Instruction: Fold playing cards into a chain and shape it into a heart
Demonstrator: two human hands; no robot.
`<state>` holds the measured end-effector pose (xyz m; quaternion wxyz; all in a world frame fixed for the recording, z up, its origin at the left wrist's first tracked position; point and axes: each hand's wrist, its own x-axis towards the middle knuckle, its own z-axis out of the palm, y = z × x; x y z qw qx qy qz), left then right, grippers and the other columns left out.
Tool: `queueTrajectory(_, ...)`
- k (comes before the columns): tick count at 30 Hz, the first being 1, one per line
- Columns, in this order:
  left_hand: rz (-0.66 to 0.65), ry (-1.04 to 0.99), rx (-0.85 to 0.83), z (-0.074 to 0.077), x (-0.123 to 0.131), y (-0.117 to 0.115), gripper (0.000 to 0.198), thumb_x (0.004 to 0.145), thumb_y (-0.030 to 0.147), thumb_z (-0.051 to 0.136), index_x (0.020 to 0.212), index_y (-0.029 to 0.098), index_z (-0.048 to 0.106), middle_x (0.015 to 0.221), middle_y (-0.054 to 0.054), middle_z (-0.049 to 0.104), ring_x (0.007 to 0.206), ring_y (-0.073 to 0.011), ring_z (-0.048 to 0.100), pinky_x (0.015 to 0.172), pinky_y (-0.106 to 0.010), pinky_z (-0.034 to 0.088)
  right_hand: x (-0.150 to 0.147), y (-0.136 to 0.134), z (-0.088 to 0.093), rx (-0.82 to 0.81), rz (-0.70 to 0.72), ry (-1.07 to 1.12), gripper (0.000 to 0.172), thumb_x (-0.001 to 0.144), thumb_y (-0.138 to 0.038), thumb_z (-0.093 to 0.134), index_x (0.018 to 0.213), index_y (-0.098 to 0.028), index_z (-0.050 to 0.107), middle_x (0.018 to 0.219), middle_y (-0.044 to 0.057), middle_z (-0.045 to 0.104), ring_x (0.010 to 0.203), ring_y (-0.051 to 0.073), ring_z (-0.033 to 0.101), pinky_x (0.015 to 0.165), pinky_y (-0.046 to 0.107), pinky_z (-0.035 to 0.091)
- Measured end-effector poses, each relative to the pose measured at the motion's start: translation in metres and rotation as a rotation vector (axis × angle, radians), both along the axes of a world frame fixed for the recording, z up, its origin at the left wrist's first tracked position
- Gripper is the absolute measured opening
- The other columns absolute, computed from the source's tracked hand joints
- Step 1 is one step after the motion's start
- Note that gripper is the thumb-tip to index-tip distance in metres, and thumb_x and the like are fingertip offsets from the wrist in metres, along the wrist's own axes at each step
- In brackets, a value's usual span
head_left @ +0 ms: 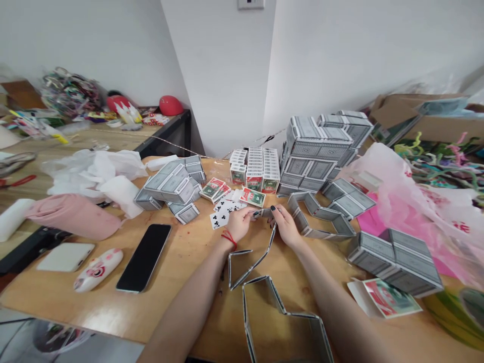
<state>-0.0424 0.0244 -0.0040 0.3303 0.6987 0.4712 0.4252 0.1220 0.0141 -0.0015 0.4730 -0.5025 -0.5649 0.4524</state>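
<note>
My left hand (239,225), with a red string on its wrist, pinches one end of a narrow playing-card piece (261,214). My right hand (286,228) closes on the other end. A folded card strip (249,269) stands on edge just below my hands; whether it joins the held piece I cannot tell. Nearer to me another zigzag card frame (280,297) stands between my forearms. Loose playing cards (223,217) lie face up beside my left hand. Behind my hands is a red and green card box (252,197). An open card frame (321,222) stands right of my right hand.
Stacked card blocks (315,151) rise at the back right, beside rows of card boxes (255,166). More card blocks stand left (172,184) and right (397,259). A phone (144,258), a white case (99,269) and a pink roll (75,216) lie left.
</note>
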Motion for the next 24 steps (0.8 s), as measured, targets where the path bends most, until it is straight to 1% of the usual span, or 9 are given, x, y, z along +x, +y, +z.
queueTrajectory(6, -0.006, 0.024, 0.013, -0.0013, 0.0, -0.0001, 0.025, 0.08, 0.016, 0.041, 0.092, 0.02, 0.062, 0.081, 0.0, 0.067, 0.067, -0.0118, 0.063, 0.064, -0.023, 0.051, 0.0002, 0.0015, -0.0021, -0.004, 0.002, 0.006, 0.032, 0.077, -0.052, 0.041, 0.072, -0.021, 0.047, 0.056, -0.002, 0.048, 0.052, 0.013, 0.045, 0.052, 0.026, 0.037)
queueTrajectory(8, -0.002, 0.077, 0.047, -0.0002, 0.0007, -0.0006, 0.025, 0.08, 0.016, 0.041, 0.093, 0.02, 0.062, 0.081, -0.001, 0.067, 0.069, -0.0121, 0.063, 0.065, -0.023, 0.05, -0.0011, 0.0012, -0.0027, -0.003, -0.023, 0.019, 0.032, 0.077, -0.051, 0.041, 0.077, -0.021, 0.05, 0.057, -0.002, 0.049, 0.053, 0.014, 0.046, 0.053, 0.026, 0.038)
queueTrajectory(11, 0.003, 0.166, 0.113, 0.002, 0.0021, -0.002, 0.026, 0.079, 0.017, 0.043, 0.097, 0.02, 0.062, 0.087, -0.002, 0.067, 0.076, -0.0139, 0.062, 0.07, -0.025, 0.049, -0.004, -0.0002, -0.0015, 0.007, -0.084, 0.055, 0.034, 0.076, -0.051, 0.041, 0.087, -0.021, 0.053, 0.063, -0.001, 0.051, 0.055, 0.014, 0.049, 0.055, 0.027, 0.04)
queueTrajectory(14, -0.006, 0.197, 0.144, 0.0034, 0.0032, -0.0037, 0.027, 0.079, 0.018, 0.044, 0.099, 0.021, 0.061, 0.093, -0.003, 0.066, 0.079, -0.0144, 0.062, 0.074, -0.027, 0.048, -0.0057, -0.0013, 0.0017, 0.01, -0.12, 0.095, 0.036, 0.075, -0.051, 0.044, 0.09, -0.02, 0.055, 0.068, 0.0, 0.054, 0.057, 0.015, 0.05, 0.057, 0.028, 0.042)
queueTrajectory(17, -0.008, 0.148, 0.142, 0.0033, 0.0029, -0.0043, 0.025, 0.078, 0.019, 0.046, 0.098, 0.021, 0.061, 0.093, -0.003, 0.066, 0.079, -0.0135, 0.062, 0.074, -0.026, 0.048, -0.0049, -0.0001, 0.0039, -0.002, -0.132, 0.164, 0.036, 0.073, -0.05, 0.047, 0.089, -0.02, 0.056, 0.069, 0.0, 0.056, 0.056, 0.014, 0.05, 0.055, 0.027, 0.042)
queueTrajectory(22, 0.138, 0.002, 0.144, -0.0002, -0.0017, -0.001, 0.018, 0.075, 0.02, 0.052, 0.087, 0.017, 0.064, 0.086, -0.004, 0.067, 0.074, -0.0132, 0.062, 0.07, -0.025, 0.049, -0.0013, 0.0049, 0.0006, -0.022, -0.166, 0.291, 0.033, 0.07, -0.05, 0.052, 0.082, -0.02, 0.057, 0.064, -0.001, 0.056, 0.051, 0.013, 0.048, 0.053, 0.026, 0.042)
queueTrajectory(24, 0.12, -0.016, 0.12, -0.0013, -0.0036, 0.0006, 0.015, 0.073, 0.02, 0.054, 0.082, 0.016, 0.065, 0.082, -0.004, 0.067, 0.071, -0.0131, 0.062, 0.068, -0.025, 0.05, -0.0005, 0.0063, -0.0018, -0.025, -0.181, 0.31, 0.031, 0.07, -0.049, 0.052, 0.078, -0.02, 0.057, 0.061, -0.001, 0.055, 0.05, 0.013, 0.048, 0.052, 0.026, 0.042)
